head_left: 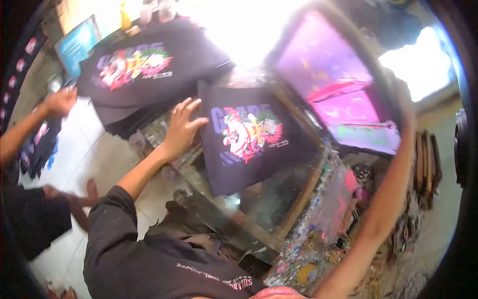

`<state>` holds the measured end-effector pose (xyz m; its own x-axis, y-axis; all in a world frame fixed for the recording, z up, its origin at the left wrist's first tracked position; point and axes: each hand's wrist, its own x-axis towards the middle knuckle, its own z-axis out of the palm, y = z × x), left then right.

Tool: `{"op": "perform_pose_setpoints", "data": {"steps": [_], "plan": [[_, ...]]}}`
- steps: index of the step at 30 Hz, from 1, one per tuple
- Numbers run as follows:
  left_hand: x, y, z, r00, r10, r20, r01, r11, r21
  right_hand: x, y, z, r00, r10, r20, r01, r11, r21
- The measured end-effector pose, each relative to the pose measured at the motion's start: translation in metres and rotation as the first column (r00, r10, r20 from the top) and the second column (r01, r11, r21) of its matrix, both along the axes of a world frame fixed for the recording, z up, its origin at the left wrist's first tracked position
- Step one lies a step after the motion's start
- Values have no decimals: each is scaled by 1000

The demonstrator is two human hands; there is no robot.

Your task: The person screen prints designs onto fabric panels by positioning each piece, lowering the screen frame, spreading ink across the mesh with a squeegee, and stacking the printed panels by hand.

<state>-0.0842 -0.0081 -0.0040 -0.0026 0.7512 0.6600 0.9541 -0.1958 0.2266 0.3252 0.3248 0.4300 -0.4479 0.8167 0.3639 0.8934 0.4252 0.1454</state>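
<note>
My left hand (181, 127) is at the left edge of a black printed fabric piece (251, 134), its fingers spread; whether the fingertips touch the cloth I cannot tell. The piece lies on a glass-topped table (269, 202) and bears purple lettering under a red, white, yellow and green design. On the right, my right arm reaches up to a tilted screen printing frame (338, 89) with purple and pink mesh. My right hand (402, 94), blurred by glare, is closed at the frame's right edge.
Another black piece with the same print (134, 67) lies at the upper left. A co-worker's hand (60, 102) is beside it, and a second hand (84, 199) hangs lower. A paint-crusted ledge (298, 239) runs along the table's right. Wooden-edged boards (427, 164) stand far right.
</note>
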Motion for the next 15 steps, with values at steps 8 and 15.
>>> {"op": "perform_pose_setpoints", "data": {"steps": [8, 15], "plan": [[31, 6, 5, 515, 262, 816, -167, 965, -204, 16, 66, 42, 982, -77, -173, 57, 992, -116], [41, 49, 47, 641, 290, 711, -111, 951, -287, 12, 70, 37, 950, -111, -293, 59, 982, -180]]}}
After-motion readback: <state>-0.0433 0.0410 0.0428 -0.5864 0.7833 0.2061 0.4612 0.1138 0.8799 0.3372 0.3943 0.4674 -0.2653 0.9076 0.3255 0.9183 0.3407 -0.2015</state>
